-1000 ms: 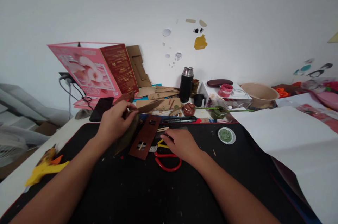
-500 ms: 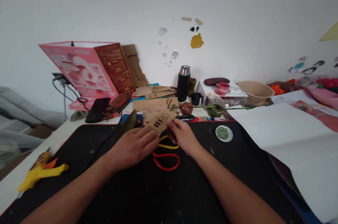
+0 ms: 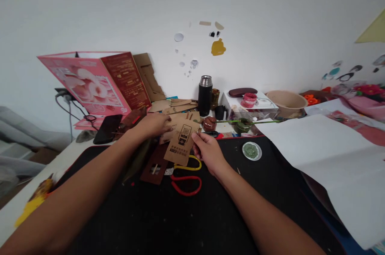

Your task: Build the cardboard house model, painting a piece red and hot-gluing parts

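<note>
At the centre of the frame I have the right hand gripping a printed kraft card by its right edge, thumb on the near face, the card tilted above the yellow loop of the scissors. I see the left hand just left of it, fingers reaching over other kraft pieces, though I cannot tell whether they grip anything. Below, on the black mat, a brown strip with a cut-out lies beside the scissors.

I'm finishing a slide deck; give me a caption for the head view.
The right hand holds a printed brown card near scissors on a black mat.
</note>
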`<state>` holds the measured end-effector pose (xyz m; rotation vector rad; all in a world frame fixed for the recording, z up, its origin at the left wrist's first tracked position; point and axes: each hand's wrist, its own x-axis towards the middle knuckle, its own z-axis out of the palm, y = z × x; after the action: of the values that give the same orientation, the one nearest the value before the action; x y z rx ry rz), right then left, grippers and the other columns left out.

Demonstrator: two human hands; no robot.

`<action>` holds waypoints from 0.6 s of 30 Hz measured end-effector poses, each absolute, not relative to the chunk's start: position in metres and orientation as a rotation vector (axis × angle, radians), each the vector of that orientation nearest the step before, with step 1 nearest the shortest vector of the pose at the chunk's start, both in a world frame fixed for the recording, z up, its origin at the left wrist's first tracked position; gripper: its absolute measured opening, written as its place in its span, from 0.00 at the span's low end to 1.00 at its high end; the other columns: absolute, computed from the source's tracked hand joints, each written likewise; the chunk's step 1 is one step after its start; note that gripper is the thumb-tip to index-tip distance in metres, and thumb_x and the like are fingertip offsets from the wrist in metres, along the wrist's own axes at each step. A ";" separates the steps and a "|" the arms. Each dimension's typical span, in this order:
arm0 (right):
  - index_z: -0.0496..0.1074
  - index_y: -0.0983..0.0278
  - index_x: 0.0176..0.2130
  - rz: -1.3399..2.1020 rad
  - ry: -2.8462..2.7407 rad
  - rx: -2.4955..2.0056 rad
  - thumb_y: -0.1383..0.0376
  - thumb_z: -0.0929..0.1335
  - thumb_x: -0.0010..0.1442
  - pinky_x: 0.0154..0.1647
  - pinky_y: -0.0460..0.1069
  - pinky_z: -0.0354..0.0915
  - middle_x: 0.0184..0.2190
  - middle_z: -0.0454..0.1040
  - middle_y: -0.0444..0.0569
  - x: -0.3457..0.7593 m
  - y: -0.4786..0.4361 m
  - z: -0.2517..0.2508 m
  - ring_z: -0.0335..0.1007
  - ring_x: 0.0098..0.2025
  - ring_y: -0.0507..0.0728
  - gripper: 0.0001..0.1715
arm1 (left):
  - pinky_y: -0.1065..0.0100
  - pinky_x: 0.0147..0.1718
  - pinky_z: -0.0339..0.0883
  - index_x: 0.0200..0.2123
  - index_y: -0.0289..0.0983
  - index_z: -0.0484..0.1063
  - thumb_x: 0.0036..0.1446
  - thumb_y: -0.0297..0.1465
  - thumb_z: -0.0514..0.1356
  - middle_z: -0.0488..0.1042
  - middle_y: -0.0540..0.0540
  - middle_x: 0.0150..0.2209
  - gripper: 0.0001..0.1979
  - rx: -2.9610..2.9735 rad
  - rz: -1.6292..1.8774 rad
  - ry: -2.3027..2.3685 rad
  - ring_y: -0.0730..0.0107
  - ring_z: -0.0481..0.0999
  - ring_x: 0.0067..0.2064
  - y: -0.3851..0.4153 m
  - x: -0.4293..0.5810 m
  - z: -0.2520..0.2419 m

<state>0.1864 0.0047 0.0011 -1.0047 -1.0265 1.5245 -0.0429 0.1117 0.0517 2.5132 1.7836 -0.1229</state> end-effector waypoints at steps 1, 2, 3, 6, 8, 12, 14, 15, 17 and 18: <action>0.68 0.61 0.28 1.528 -1.005 -1.007 0.41 0.76 0.53 0.17 0.44 0.47 0.17 0.64 0.37 0.187 0.005 0.001 0.54 0.17 0.47 0.30 | 0.60 0.50 0.71 0.56 0.40 0.79 0.61 0.42 0.63 0.82 0.36 0.55 0.23 2.503 -0.151 1.755 0.49 0.81 0.54 0.116 -0.039 0.047; 0.68 0.61 0.28 1.530 -0.984 -1.009 0.41 0.76 0.52 0.17 0.44 0.46 0.16 0.64 0.37 0.187 0.006 0.002 0.54 0.17 0.47 0.30 | 0.62 0.48 0.71 0.54 0.40 0.80 0.59 0.42 0.65 0.83 0.37 0.54 0.22 2.492 -0.177 1.723 0.50 0.82 0.52 0.119 -0.035 0.044; 0.68 0.62 0.27 1.529 -0.964 -1.008 0.41 0.76 0.52 0.16 0.44 0.45 0.16 0.63 0.37 0.188 0.006 0.002 0.53 0.17 0.47 0.30 | 0.63 0.47 0.71 0.51 0.41 0.81 0.58 0.43 0.65 0.83 0.38 0.52 0.20 2.481 -0.196 1.692 0.52 0.82 0.50 0.122 -0.031 0.041; 0.68 0.62 0.27 1.520 -0.907 -0.986 0.42 0.77 0.51 0.16 0.43 0.44 0.17 0.62 0.37 0.190 0.007 0.004 0.52 0.17 0.47 0.30 | 0.66 0.43 0.70 0.46 0.43 0.82 0.55 0.46 0.67 0.85 0.41 0.48 0.19 2.452 -0.217 1.600 0.54 0.82 0.46 0.128 -0.025 0.037; 0.68 0.62 0.27 1.517 -0.877 -0.969 0.42 0.78 0.51 0.16 0.43 0.44 0.17 0.62 0.37 0.191 0.008 0.005 0.52 0.17 0.46 0.30 | 0.68 0.41 0.69 0.46 0.45 0.83 0.52 0.46 0.68 0.85 0.44 0.45 0.19 2.434 -0.208 1.547 0.56 0.82 0.45 0.130 -0.024 0.035; 0.68 0.62 0.27 1.514 -0.845 -0.959 0.41 0.79 0.49 0.15 0.42 0.44 0.17 0.63 0.37 0.193 0.009 0.006 0.53 0.17 0.46 0.31 | 0.68 0.40 0.67 0.42 0.44 0.82 0.48 0.45 0.70 0.85 0.45 0.41 0.19 2.391 -0.144 1.492 0.56 0.80 0.42 0.131 -0.024 0.033; 0.68 0.62 0.27 1.512 -0.826 -0.954 0.41 0.79 0.48 0.15 0.42 0.43 0.17 0.62 0.37 0.195 0.010 0.007 0.52 0.17 0.46 0.31 | 0.67 0.39 0.67 0.39 0.42 0.81 0.46 0.45 0.70 0.84 0.45 0.39 0.19 2.362 -0.081 1.490 0.56 0.79 0.40 0.133 -0.026 0.033; 0.67 0.62 0.27 1.511 -0.814 -0.950 0.42 0.79 0.48 0.15 0.42 0.43 0.17 0.62 0.37 0.196 0.011 0.008 0.52 0.16 0.46 0.32 | 0.66 0.38 0.67 0.38 0.41 0.81 0.46 0.45 0.70 0.83 0.45 0.38 0.18 2.344 -0.043 1.489 0.57 0.79 0.40 0.134 -0.027 0.035; 0.67 0.62 0.27 1.506 -0.794 -0.937 0.42 0.80 0.47 0.15 0.42 0.43 0.17 0.62 0.36 0.199 0.013 0.010 0.52 0.16 0.46 0.32 | 0.66 0.38 0.67 0.37 0.40 0.79 0.46 0.46 0.69 0.82 0.46 0.36 0.18 2.299 0.040 1.475 0.58 0.78 0.38 0.136 -0.033 0.040; 0.67 0.62 0.27 1.502 -0.786 -0.930 0.42 0.80 0.46 0.15 0.42 0.43 0.16 0.61 0.36 0.201 0.013 0.011 0.52 0.16 0.45 0.33 | 0.66 0.38 0.67 0.37 0.40 0.79 0.48 0.46 0.68 0.81 0.47 0.35 0.18 2.272 0.081 1.461 0.59 0.78 0.38 0.136 -0.038 0.045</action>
<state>0.2008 0.0134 0.0113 -0.9298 -0.7862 1.5024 -0.0378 0.1365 0.0447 2.2722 1.4609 0.0814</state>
